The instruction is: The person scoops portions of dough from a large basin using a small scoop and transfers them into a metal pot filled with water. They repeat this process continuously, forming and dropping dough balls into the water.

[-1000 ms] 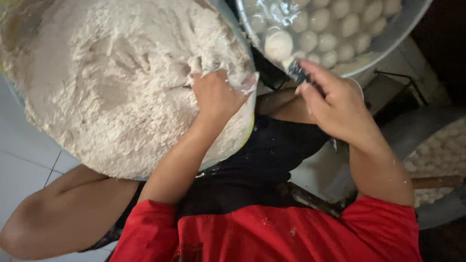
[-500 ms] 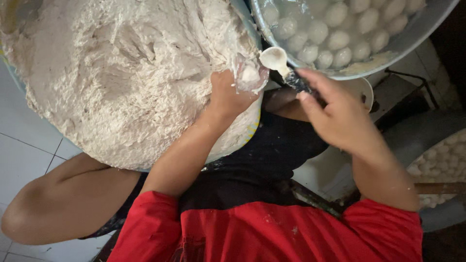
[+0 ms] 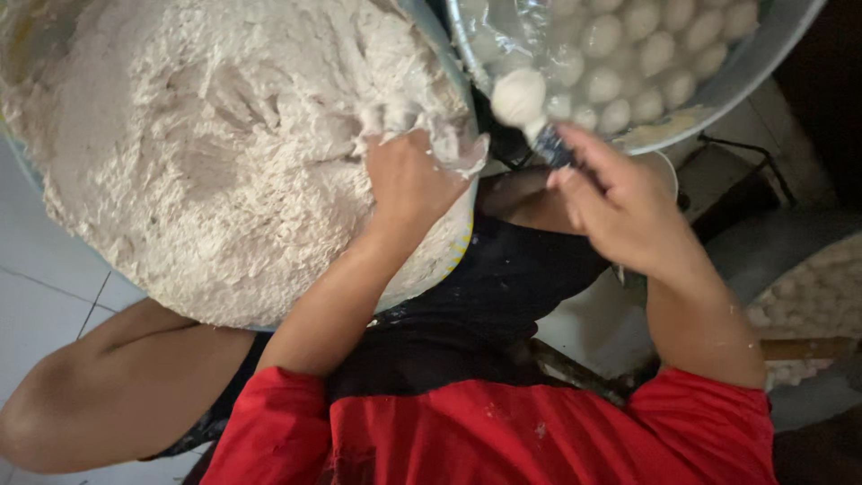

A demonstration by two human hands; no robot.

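Observation:
A big bowl heaped with pale, sticky dough (image 3: pixel 206 153) fills the upper left. My left hand (image 3: pixel 409 180) digs into the dough at its right edge, fingers buried and closed on a clump. My right hand (image 3: pixel 620 202) grips a dark-handled spoon (image 3: pixel 548 139) that carries a round ball of dough (image 3: pixel 519 97) on its tip. The ball hangs between the two bowls, at the rim of a metal bowl (image 3: pixel 718 81) that holds several white dough balls (image 3: pixel 628 45).
My bare knee (image 3: pixel 81 404) rests on white floor tiles (image 3: pixel 45 287) at the lower left. A tray of more pale balls (image 3: pixel 808 296) shows at the right edge. A small white container (image 3: pixel 664 171) sits under the metal bowl.
My right hand has lifted the spoon, with a formed ball on it, up from the dough toward the metal bowl. My left hand stays in the dough and squeezes it.

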